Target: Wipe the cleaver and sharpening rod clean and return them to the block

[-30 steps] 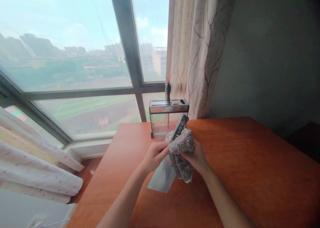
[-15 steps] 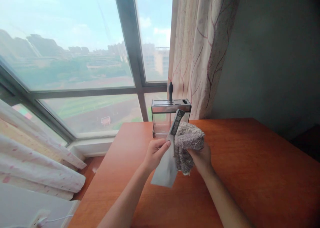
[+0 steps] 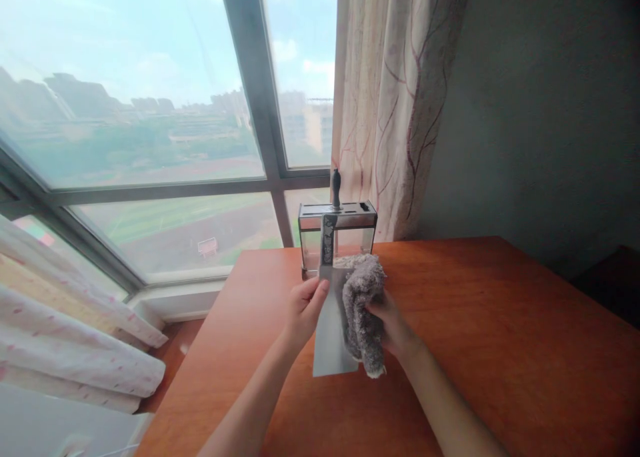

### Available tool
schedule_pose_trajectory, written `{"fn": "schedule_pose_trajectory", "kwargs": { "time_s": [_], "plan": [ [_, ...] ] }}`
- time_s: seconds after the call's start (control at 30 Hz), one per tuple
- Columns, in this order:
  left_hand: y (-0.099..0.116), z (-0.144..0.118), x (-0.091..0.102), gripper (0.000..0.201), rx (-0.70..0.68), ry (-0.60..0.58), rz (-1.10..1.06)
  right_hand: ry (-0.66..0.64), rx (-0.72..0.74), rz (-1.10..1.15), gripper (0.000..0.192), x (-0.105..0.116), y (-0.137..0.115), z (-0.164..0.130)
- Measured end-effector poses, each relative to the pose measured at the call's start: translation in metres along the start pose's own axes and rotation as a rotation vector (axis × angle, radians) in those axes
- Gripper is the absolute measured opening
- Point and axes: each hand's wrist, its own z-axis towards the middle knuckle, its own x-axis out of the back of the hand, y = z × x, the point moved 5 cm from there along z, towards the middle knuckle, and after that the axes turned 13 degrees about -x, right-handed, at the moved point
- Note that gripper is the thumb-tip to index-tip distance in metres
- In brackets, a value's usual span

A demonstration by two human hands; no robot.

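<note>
Head view: the left hand [image 3: 304, 305] pinches the cleaver [image 3: 330, 323] near the top of its blade, thumb on the near face, and the right hand [image 3: 389, 322] is closed on a grey cloth [image 3: 364, 310] pressed against the blade's right side. A second ago the cleaver leaned with its handle tipped to the right and the cloth bunched over the handle's base; now the blade stands nearly upright between the hands, handle pointing straight up, and the cloth sits lower, along the flat of the blade. By the look of it the wiping has moved from the handle end to the blade.

The blade is a broad, flat rectangle of bright, smooth metal; the handle is dark and patterned. The cloth is thick, shaggy and limp, hanging below the right hand. Just beyond the hands stands a knife holder [image 3: 345, 233] with clear walls and a metal top, one dark handle [image 3: 337, 187] rising from it. Under the hands lies a smooth reddish wooden table [image 3: 500, 350].
</note>
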Motion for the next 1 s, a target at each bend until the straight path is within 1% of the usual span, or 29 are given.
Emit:
{"fn": "schedule_pose_trajectory", "kwargs": {
  "time_s": [0.1, 0.17, 0.23, 0.3, 0.4, 0.47, 0.6, 0.67, 0.7, 0.77, 0.83, 0.93, 1.0],
  "plan": [
    [0.001, -0.002, -0.008, 0.044, -0.051, -0.123, 0.078, 0.047, 0.043, -0.047, 0.046, -0.004, -0.002, 0.0],
    [0.003, -0.002, -0.01, 0.045, -0.083, -0.139, 0.129, 0.086, 0.078, -0.068, 0.043, -0.004, -0.006, 0.0],
    [0.006, -0.002, -0.009, 0.045, -0.099, -0.107, 0.159, 0.093, 0.089, -0.087, 0.038, -0.005, -0.008, 0.001],
    [0.008, -0.002, -0.006, 0.046, -0.095, -0.037, 0.168, 0.071, 0.071, -0.103, 0.035, -0.008, -0.007, 0.001],
    [0.009, -0.002, 0.006, 0.044, -0.043, 0.136, 0.144, 0.018, 0.004, -0.139, 0.034, -0.016, -0.002, 0.0],
    [0.011, -0.002, 0.016, 0.043, -0.021, 0.271, 0.124, -0.037, -0.04, -0.181, 0.037, -0.023, 0.003, -0.001],
    [0.017, -0.003, 0.034, 0.042, -0.051, 0.502, 0.151, -0.182, -0.097, -0.292, 0.046, -0.033, 0.013, -0.001],
    [0.017, -0.004, 0.039, 0.042, -0.054, 0.572, 0.163, -0.206, -0.085, -0.323, 0.047, -0.033, 0.013, 0.001],
    [0.016, -0.003, 0.04, 0.042, -0.051, 0.583, 0.155, -0.199, -0.068, -0.324, 0.046, -0.032, 0.012, 0.001],
    [0.012, -0.001, 0.04, 0.041, -0.039, 0.553, 0.1, -0.154, -0.027, -0.296, 0.043, -0.026, 0.007, 0.002],
    [0.006, 0.003, 0.037, 0.039, -0.01, 0.471, 0.003, -0.069, 0.013, -0.251, 0.038, -0.016, -0.001, 0.003],
    [0.001, 0.007, 0.03, 0.039, 0.046, 0.282, -0.107, 0.107, 0.098, -0.173, 0.031, 0.004, -0.015, 0.003],
    [0.001, 0.008, 0.024, 0.04, 0.067, 0.151, -0.11, 0.218, 0.157, -0.099, 0.029, 0.016, -0.022, 0.003]
  ]
}}
